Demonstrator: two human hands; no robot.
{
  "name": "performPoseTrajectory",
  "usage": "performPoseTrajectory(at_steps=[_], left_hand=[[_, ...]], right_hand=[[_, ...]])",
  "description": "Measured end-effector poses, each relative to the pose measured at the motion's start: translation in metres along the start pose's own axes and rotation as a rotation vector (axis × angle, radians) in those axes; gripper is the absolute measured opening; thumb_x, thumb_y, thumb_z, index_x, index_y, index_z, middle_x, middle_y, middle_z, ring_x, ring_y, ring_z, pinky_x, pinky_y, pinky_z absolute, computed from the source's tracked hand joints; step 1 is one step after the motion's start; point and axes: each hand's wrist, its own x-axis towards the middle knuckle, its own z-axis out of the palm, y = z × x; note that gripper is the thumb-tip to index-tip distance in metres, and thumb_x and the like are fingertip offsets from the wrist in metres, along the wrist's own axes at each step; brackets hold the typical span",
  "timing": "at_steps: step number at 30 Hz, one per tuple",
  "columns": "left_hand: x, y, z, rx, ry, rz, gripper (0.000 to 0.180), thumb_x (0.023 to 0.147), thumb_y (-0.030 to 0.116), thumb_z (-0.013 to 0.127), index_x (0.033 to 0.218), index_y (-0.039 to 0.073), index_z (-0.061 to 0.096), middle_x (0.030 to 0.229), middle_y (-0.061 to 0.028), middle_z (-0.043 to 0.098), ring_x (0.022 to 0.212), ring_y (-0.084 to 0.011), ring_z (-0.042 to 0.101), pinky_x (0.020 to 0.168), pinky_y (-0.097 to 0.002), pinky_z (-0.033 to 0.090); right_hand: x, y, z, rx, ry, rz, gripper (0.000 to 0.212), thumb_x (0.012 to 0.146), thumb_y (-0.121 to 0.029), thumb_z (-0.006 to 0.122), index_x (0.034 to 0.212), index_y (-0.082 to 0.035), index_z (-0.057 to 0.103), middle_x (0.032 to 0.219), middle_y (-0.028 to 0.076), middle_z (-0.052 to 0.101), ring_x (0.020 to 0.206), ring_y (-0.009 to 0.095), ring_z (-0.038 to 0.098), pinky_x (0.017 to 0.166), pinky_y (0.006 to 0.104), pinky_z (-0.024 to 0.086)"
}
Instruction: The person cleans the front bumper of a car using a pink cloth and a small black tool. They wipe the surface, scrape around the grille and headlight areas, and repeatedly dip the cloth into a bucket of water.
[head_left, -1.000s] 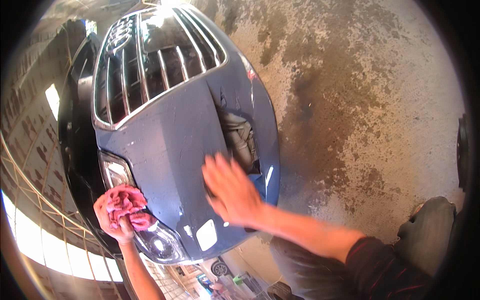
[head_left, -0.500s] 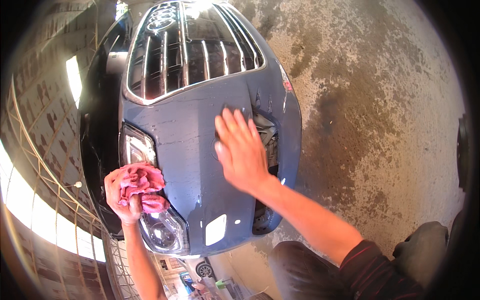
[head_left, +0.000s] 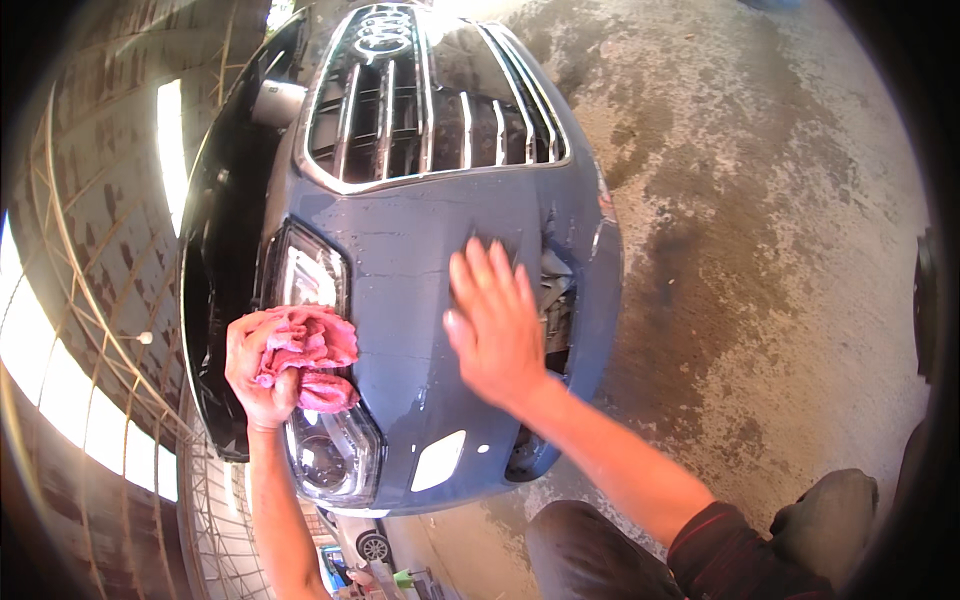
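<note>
A blue-grey car bumper [head_left: 395, 260], wet with drops and streaks, fills the middle of the view. My right hand [head_left: 497, 335] lies flat on it with fingers stretched out, just left of the open recess [head_left: 558, 300] in the bumper. A thin dark edge shows by its fingertips; whatever lies under the palm is hidden. Bunched in my left hand [head_left: 255, 375] is a crumpled pink cloth [head_left: 312, 345], its fingers wrapped round it. That hand is over the headlight [head_left: 335, 455] and covers its middle.
Chrome bars cross the grille [head_left: 440, 130] beyond my hands. Down the left side runs the dark open edge of the engine bay [head_left: 225, 260]. Stained concrete floor [head_left: 760, 280] spreads to the right. Another car's wheel [head_left: 373, 546] shows below, near my knees [head_left: 590, 545].
The view has shifted, so the car sits slightly farther right. My right hand has slid a little across the bumper, away from the grille. My left hand keeps its grip on the cloth.
</note>
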Motion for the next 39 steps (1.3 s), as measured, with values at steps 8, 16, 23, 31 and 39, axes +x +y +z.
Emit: performPoseTrajectory(at_steps=[8, 16, 23, 31, 39], left_hand=[[-0.002, -0.004, 0.010, -0.017, 0.015, 0.011, 0.050, 0.083, 0.029, 0.074, 0.127, 0.007, 0.077, 0.121, -0.0205, 0.070, 0.110, -0.0373, 0.071, 0.098, -0.0467, 0.058], [0.004, -0.001, 0.002, -0.029, 0.001, 0.023, 0.049, 0.084, 0.026, 0.072, 0.128, 0.007, 0.075, 0.122, -0.0198, 0.068, 0.111, -0.0362, 0.071, 0.099, -0.0460, 0.057], [0.008, 0.010, 0.005, 0.142, -0.036, 0.070, 0.062, 0.070, 0.039, 0.096, 0.119, 0.009, 0.074, 0.121, -0.0164, 0.063, 0.110, -0.0361, 0.066, 0.093, -0.0463, 0.056], [0.031, 0.024, 0.016, 0.168, -0.071, 0.131, 0.048, 0.061, 0.036, 0.099, 0.089, 0.008, 0.071, 0.094, -0.0098, 0.063, 0.091, -0.0328, 0.061, 0.079, -0.0455, 0.050], [0.065, 0.039, 0.026, 0.259, -0.035, 0.184, 0.038, 0.061, 0.024, 0.098, 0.082, 0.010, 0.069, 0.079, -0.0084, 0.060, 0.074, -0.0326, 0.061, 0.067, -0.0450, 0.048]], right_hand=[[-0.096, 0.008, 0.006, -0.182, -0.157, -0.277, 0.066, 0.107, -0.037, 0.062, 0.169, -0.020, 0.050, 0.179, 0.009, 0.044, 0.166, 0.033, 0.039, 0.133, 0.0630, 0.025], [-0.103, -0.024, 0.023, -0.080, -0.183, -0.148, 0.070, 0.105, -0.037, 0.064, 0.170, -0.016, 0.048, 0.179, 0.013, 0.042, 0.166, 0.037, 0.038, 0.134, 0.0659, 0.021], [0.006, -0.016, 0.005, -0.026, 0.000, -0.088, 0.062, 0.110, -0.030, 0.058, 0.169, -0.011, 0.048, 0.177, 0.018, 0.043, 0.163, 0.045, 0.037, 0.131, 0.0658, 0.027], [-0.111, -0.040, 0.025, -0.105, -0.185, -0.221, 0.073, 0.105, -0.040, 0.067, 0.173, -0.021, 0.046, 0.182, 0.012, 0.037, 0.168, 0.038, 0.032, 0.134, 0.0640, 0.020], [-0.047, -0.033, 0.010, -0.023, 0.004, -0.063, 0.068, 0.110, -0.031, 0.059, 0.170, -0.002, 0.043, 0.179, 0.026, 0.035, 0.166, 0.050, 0.031, 0.133, 0.0654, 0.024]])
